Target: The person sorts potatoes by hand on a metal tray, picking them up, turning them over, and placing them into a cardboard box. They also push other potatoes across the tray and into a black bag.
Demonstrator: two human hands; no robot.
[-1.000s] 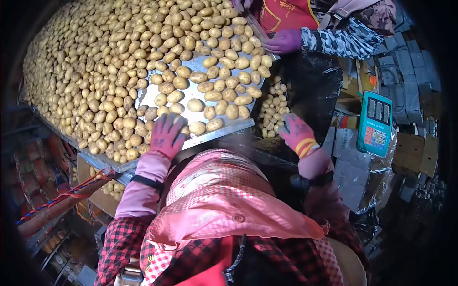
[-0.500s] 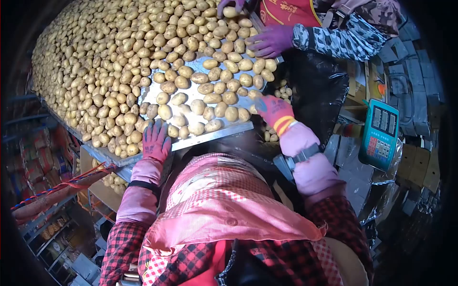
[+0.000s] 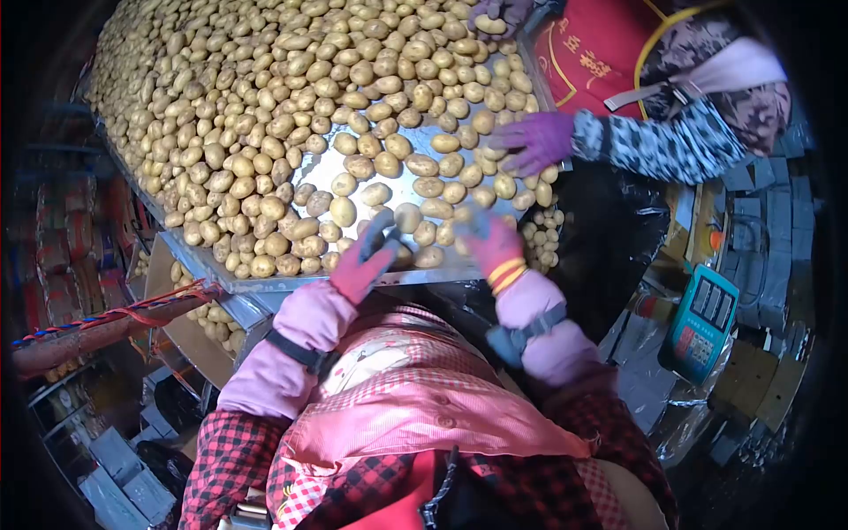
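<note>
Potatoes (image 3: 256, 115) cover most of a metal table (image 3: 300, 281), whose bare shiny surface shows near the front. My left hand (image 3: 367, 256), in a pink and grey glove, is over the front edge with thumb and fingers apart, next to a few potatoes. To its right, my right hand (image 3: 488, 238), in a similar glove, is at the potatoes near the front right corner. Its fingers are smeared by motion, and whether it holds a potato cannot be made out.
A co-worker's purple-gloved hand (image 3: 534, 141) lies on potatoes at the right edge; the other (image 3: 499, 18) holds a potato at the top. More potatoes (image 3: 543, 234) lie below the right edge. A green scale (image 3: 702, 322) stands right, a wrapped pole (image 3: 115, 331) left.
My left hand has moved right from the table's front edge and lifted. My right hand has moved left, nearer to it. The view has shifted, and potatoes near the front have moved.
</note>
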